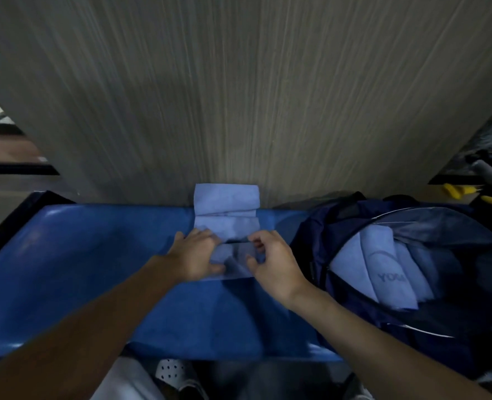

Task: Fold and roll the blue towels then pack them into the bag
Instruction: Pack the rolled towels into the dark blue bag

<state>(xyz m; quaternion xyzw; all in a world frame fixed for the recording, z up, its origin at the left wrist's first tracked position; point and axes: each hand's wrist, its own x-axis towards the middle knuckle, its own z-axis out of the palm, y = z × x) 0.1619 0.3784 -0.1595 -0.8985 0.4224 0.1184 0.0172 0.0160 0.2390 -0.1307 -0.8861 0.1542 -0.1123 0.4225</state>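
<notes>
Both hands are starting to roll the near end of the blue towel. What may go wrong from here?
1. The left hand and right hand pinch only the near end of the towel. Its far end lies up against the wooden panel, so the layers may slide apart and the roll may go crooked.
2. The bag already holds folded towels at its opening, so a loose, thick roll may not fit easily.
</notes>
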